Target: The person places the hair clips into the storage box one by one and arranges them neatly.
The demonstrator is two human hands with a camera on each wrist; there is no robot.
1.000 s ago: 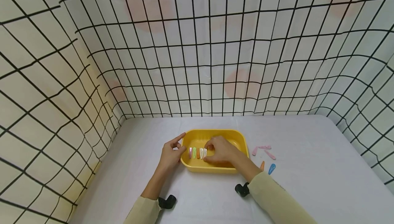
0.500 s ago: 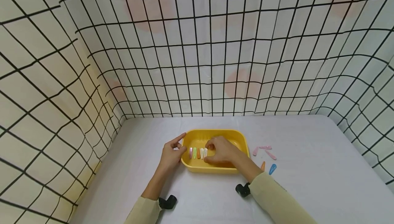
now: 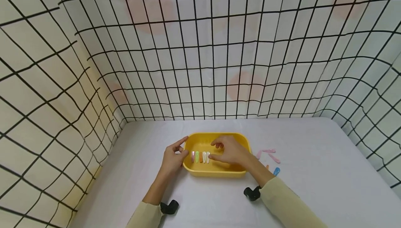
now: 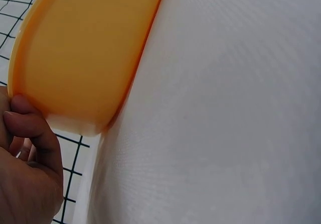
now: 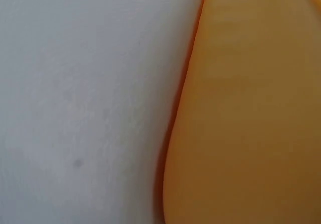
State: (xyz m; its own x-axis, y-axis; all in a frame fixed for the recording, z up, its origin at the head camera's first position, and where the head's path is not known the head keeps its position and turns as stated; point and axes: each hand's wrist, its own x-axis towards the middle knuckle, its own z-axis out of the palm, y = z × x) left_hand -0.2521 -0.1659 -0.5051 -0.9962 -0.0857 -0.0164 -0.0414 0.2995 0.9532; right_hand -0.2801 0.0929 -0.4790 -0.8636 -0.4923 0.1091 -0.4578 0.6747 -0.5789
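Note:
A yellow tray (image 3: pixel 216 174) stands on the white table, with a row of several snap hair clips in its left half: a purple clip (image 3: pixel 193 157), a green clip (image 3: pixel 197 156), an orange clip (image 3: pixel 201 157) and two white ones, the rightmost white clip (image 3: pixel 208 157) among them. My left hand (image 3: pixel 173 157) grips the tray's left end, thumb over the rim and curled fingers against the outer wall, as the left wrist view shows. Over the tray, my right hand (image 3: pixel 230 151) has thumb and fingers spread with nothing between them; its thumb tip is close beside the rightmost white clip.
Right of the tray lie several loose clips: pink clips (image 3: pixel 274 157), a blue clip (image 3: pixel 276 171) and an orange one partly hidden by my right forearm. Black grid-patterned walls (image 3: pixel 203 64) enclose the table's back and sides.
My right hand's fingers have lifted and spread away from the rightmost white clip, and the hand has shifted slightly right. The clip stays in the row. My left hand keeps its hold on the tray.

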